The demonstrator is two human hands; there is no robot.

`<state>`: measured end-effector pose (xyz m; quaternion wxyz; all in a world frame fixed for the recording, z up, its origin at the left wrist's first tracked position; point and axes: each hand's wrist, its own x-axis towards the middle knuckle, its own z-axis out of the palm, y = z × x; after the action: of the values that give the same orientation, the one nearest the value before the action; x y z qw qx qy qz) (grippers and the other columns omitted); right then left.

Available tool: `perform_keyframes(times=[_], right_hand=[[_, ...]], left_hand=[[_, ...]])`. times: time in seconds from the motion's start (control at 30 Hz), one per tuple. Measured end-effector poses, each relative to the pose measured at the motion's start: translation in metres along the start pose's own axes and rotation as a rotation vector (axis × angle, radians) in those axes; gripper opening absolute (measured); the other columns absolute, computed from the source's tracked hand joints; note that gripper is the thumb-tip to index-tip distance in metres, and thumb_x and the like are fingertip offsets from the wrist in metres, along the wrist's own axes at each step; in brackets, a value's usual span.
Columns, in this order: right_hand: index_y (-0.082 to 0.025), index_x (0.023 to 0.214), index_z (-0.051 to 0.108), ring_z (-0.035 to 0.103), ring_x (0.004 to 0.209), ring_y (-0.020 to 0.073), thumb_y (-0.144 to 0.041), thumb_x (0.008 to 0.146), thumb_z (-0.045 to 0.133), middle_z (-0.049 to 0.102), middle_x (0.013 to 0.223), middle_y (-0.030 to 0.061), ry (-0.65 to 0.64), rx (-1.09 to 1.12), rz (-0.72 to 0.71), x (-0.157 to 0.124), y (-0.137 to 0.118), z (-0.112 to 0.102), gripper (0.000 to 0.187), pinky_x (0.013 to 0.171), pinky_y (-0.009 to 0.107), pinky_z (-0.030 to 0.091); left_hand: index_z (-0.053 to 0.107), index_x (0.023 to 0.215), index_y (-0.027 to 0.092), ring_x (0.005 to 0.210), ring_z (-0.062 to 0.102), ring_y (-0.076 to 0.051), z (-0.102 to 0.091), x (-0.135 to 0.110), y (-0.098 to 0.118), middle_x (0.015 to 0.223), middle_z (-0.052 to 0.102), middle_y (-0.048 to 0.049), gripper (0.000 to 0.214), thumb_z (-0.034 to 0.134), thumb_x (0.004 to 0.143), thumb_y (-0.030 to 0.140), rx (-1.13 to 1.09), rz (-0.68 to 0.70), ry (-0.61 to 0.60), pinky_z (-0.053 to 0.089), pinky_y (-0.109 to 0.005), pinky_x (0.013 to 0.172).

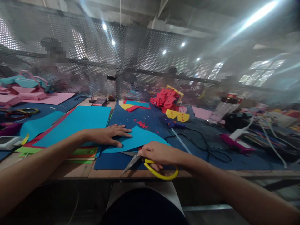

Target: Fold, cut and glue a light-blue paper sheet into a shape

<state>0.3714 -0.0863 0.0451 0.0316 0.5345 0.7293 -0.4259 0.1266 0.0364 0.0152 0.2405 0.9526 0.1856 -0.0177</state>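
Yellow-handled scissors (pixel 134 161), held at the surface's near edge, have their long axis slanting from handles at right to parted blades pointing left. The right hand (pixel 156 153) curls its fingers around the handles; the left hand (pixel 110 136) (fingers spread, gripping nothing) rests flat on blue paper (pixel 142 139). A blue mat (pixel 110 163) covers part of the wooden table (pixel 78 169); beyond its far edge stands a perforated screen (pixel 136 43). There, a black-lidded jar (pixel 111 89) contains a little orange-brown matter.

Dim light — a lamp (pixel 262 12) glares upper right, the mesh partition (pixel 142 47) hazy.
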Motion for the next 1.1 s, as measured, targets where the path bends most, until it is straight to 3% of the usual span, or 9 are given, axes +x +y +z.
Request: perform_keyframes(times=[0.33,0.63,1.1], right_hand=[[-0.017,0.051,0.046,0.045,0.036,0.0064,-0.036,0.101,0.035,0.051,0.040,-0.0022,-0.004,0.040,0.023,0.003,-0.007,0.001,0.054,0.046,0.019,0.038],[-0.017,0.049,0.049,0.046,0.038,0.0098,-0.039,0.099,0.033,0.055,0.044,0.0024,-0.032,0.020,0.011,0.002,-0.004,0.002,0.057,0.046,0.023,0.040],[-0.018,0.051,0.044,0.041,0.035,0.0061,-0.034,0.100,0.036,0.052,0.041,-0.0017,0.031,0.047,0.044,0.002,-0.021,0.005,0.052,0.045,0.019,0.035]], left_hand=[[0.035,0.149,0.043,0.152,0.005,-0.030,-0.001,0.001,0.001,0.163,0.023,0.0052,0.063,0.052,0.092,0.062,-0.022,-0.009,-0.009,0.001,-0.053,0.121],[0.033,0.150,0.043,0.152,0.005,-0.029,0.000,0.002,-0.002,0.163,0.023,0.0059,0.063,0.050,0.092,0.063,-0.003,0.006,-0.002,0.001,-0.052,0.121],[0.029,0.151,0.044,0.152,0.003,-0.029,-0.001,0.001,-0.002,0.165,0.018,0.0050,0.067,0.052,0.091,0.063,-0.002,0.022,-0.029,0.000,-0.054,0.121]])
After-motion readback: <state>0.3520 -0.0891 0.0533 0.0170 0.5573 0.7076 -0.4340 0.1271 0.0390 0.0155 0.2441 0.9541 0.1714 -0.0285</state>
